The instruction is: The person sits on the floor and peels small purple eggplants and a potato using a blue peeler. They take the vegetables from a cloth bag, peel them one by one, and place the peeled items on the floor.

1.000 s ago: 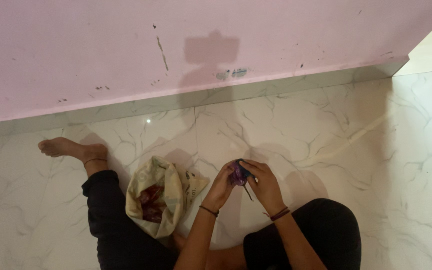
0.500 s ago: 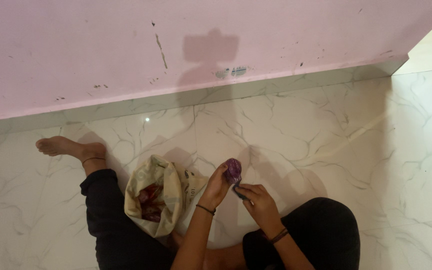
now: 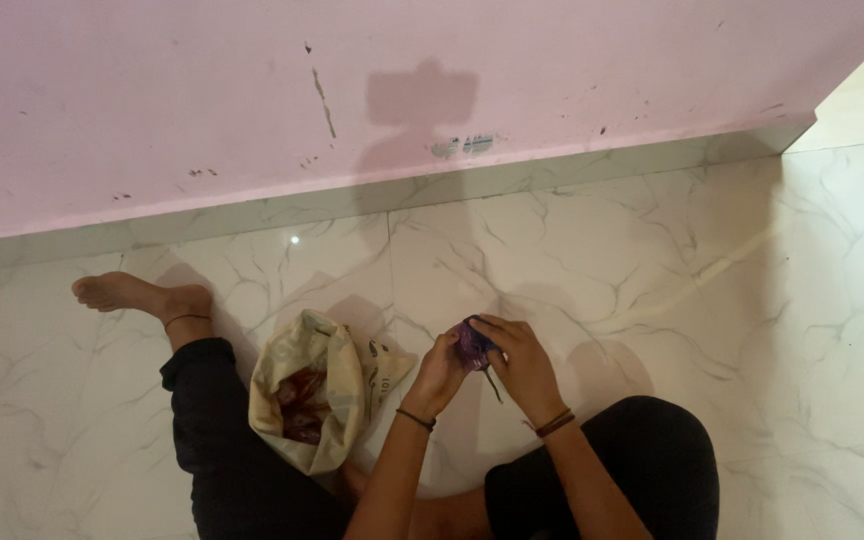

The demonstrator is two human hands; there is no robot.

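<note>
One purple onion (image 3: 470, 345), two hands, left (image 3: 439, 375) and right (image 3: 520, 362); one cloth sack (image 3: 327, 385) of several onions.

The person wears loose black trousers (image 3: 212, 440) that cover both legs, seen at the lower left and lower right of the frame. The left foot (image 3: 122, 293), at the left of the frame, is bare, with 1 thin dark anklet (image 3: 188, 319) around the ankle. Both forearms are bare, without sleeves. The left hand (image 3: 440, 372) has 1 thin dark band at the wrist; the right hand (image 3: 520, 365) has 2 dark bands at the wrist.
</note>
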